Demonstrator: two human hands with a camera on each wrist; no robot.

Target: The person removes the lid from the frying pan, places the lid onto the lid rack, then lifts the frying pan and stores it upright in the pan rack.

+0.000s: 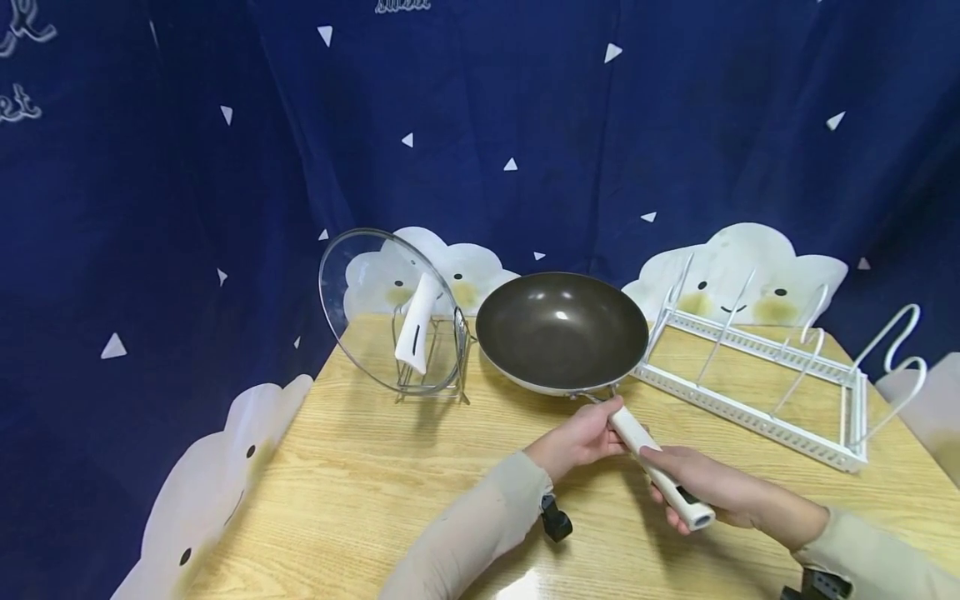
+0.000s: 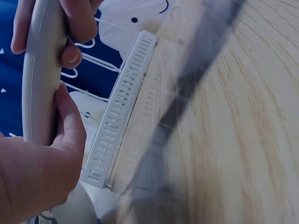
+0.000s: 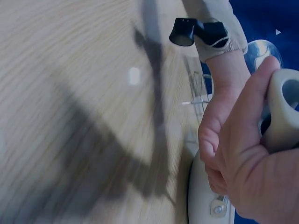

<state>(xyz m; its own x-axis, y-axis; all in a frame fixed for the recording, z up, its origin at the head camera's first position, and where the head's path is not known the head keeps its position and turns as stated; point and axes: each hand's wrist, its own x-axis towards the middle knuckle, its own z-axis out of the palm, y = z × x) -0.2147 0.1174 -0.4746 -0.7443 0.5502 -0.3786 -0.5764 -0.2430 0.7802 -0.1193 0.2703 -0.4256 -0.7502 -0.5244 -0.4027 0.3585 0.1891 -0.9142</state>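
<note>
Both hands hold the cream handle of a frying pan (image 1: 561,333), a deep wok-like one with a dark inside and a pale outside. Close to the pan body, my left hand (image 1: 583,433) grips the front of the handle (image 2: 41,74). Farther back, near the hollow handle end, my right hand (image 1: 693,483) wraps round it; the right wrist view shows that hand (image 3: 252,154) beside the open end. In the head view the pan is raised over the table, its shadow falling on the wood in both wrist views.
Left of the pan, a glass lid (image 1: 360,333) with a white handle (image 1: 417,325) leans upright in a small wire rack (image 1: 450,387). On the right lies a white rack (image 1: 757,421) with upright wire dividers. A dark blue curtain (image 1: 465,108) hangs behind the wooden table (image 1: 337,500).
</note>
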